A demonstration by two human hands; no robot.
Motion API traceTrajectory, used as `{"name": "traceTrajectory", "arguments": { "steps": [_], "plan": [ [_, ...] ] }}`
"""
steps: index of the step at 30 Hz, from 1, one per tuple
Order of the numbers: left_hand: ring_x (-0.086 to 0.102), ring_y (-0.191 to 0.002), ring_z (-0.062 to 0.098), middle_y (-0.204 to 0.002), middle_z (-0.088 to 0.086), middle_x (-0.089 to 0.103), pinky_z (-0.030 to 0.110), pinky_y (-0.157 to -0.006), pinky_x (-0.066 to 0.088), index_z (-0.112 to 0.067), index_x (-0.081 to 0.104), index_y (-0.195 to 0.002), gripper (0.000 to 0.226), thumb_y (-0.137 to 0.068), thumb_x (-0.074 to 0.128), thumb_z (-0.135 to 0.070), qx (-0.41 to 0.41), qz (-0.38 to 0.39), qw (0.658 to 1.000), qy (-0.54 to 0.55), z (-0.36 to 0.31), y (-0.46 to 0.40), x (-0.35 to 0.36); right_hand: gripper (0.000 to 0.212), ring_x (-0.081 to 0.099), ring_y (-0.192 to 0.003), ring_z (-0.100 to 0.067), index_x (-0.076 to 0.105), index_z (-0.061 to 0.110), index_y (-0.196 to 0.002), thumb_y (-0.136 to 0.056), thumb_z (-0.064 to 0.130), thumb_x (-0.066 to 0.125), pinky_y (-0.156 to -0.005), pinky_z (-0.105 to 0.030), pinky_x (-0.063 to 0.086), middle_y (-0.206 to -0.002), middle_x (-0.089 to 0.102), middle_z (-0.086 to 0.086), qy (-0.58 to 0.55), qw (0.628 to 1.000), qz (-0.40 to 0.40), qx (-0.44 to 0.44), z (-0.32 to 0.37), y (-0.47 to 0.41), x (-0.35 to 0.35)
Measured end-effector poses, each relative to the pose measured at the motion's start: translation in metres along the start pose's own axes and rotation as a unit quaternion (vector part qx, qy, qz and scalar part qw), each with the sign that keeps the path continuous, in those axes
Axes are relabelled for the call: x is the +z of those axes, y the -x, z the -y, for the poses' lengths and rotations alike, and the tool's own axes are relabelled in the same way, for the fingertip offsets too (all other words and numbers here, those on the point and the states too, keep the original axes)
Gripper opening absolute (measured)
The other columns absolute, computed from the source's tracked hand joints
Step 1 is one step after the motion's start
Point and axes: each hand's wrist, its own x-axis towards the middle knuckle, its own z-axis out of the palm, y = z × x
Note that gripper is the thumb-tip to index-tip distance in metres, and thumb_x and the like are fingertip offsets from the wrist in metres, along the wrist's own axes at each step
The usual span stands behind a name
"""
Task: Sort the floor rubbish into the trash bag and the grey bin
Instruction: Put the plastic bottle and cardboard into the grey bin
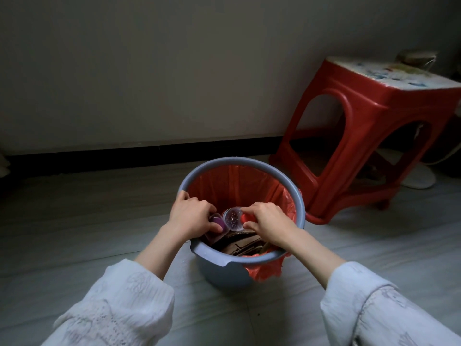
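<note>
While both hands reach over the grey bin (pixel 219 270), left hand (pixel 192 217) curled round a small purple-lidded cup (pixel 216 224), right hand (pixel 268 224) pinching a clear round cup (pixel 233 219), red trash bag (pixel 239 188) lining the bin, cardboard (pixel 242 244) inside at 6 o'clock, red stool (pixel 369 136) at 2 o'clock on the floor (pixel 74 221).

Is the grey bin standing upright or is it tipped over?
Upright. The grey bin stands on its base on the floor, its round opening facing up, with the red trash bag lining the inside and both hands over it.

Both arms extended forward, sleeves at forearms; left hand (pixel 192 216) and right hand (pixel 268 222) fingers curled, pinching.
</note>
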Motion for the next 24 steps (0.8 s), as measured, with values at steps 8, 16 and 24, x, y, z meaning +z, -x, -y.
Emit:
{"name": "traceTrajectory", "arguments": {
  "steps": [8,16,24],
  "plan": [
    [0.049,-0.116,0.017,-0.12,-0.002,0.059,0.031,-0.099,0.031,-0.023,0.06,-0.12,0.033,-0.087,0.059,-0.028,0.023,-0.185,0.962,0.198,0.008,0.021,0.013,0.042,0.046,-0.126,-0.014,0.057,0.024,-0.126,-0.092,0.045,0.046,-0.106,-0.032,0.036,-0.137,0.051,0.004,-0.037,0.995,-0.081,-0.054,0.004,0.048,-0.012],
    [0.05,-0.077,0.013,-0.076,-0.006,0.054,0.035,-0.075,0.046,-0.018,0.064,-0.078,0.04,-0.087,0.038,-0.047,0.104,-0.208,0.959,0.162,0.018,0.061,0.016,0.043,0.06,-0.097,-0.019,0.065,0.026,-0.116,-0.086,0.047,0.043,-0.085,-0.037,0.045,-0.103,0.068,0.001,-0.021,0.988,0.003,-0.152,0.016,0.067,0.011],
    [0.04,-0.089,0.006,-0.093,-0.013,0.045,0.021,-0.085,0.03,-0.022,0.059,-0.103,0.059,-0.08,0.034,-0.07,0.145,-0.148,0.975,0.078,0.025,0.067,0.009,0.037,0.058,-0.103,-0.024,0.068,0.013,-0.113,-0.085,0.03,0.051,-0.099,-0.04,0.036,-0.104,0.069,-0.007,-0.069,0.989,-0.014,-0.132,0.004,0.043,0.004]
  ]
}}
